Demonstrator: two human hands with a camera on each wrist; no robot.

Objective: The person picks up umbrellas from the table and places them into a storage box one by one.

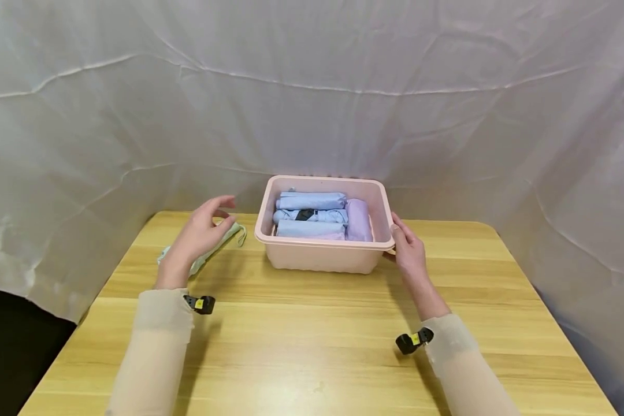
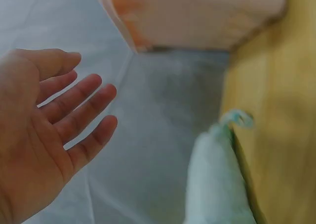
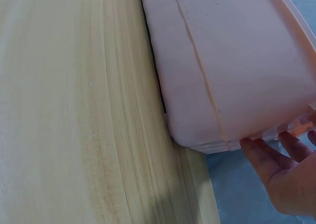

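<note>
1. Right hand (image 1: pixel 408 249) is pressing against the right end of the pink basket (image 1: pixel 322 257); the thumb is lying on the rim, and in the right wrist view the fingers (image 3: pixel 264 157) are reaching under the rim lip. Fingers are close together; whether they are gripping tightly cannot be told, since the rim is hiding their tips
2. Left hand (image 1: pixel 200 234) is hovering above the table (image 1: pixel 312 352), left of the basket and not touching it. Fingers (image 2: pixel 81 103) are straight and slightly apart, holding nothing
3. A pale green folded cloth (image 1: pixel 215 245) is lying on the table beneath the left hand; the hand is covering most of it in the head view, and it is showing only as a blur in the left wrist view (image 2: pixel 215 184)
4. The basket is sitting at the far middle of the table, close to the white backdrop sheet (image 1: pixel 312 86)
5. Inside the basket: three light blue rolled cloths (image 1: pixel 311 215) are lying side by side running left to right, the middle one carrying a dark patch that is too small to identify; one lilac roll (image 1: pixel 359 219) is lying crosswise at the right end. Anything under them is hidden
6. Small black clips with yellow tags (image 1: pixel 200 304) are sitting at both wrists, over pale sleeves
</note>
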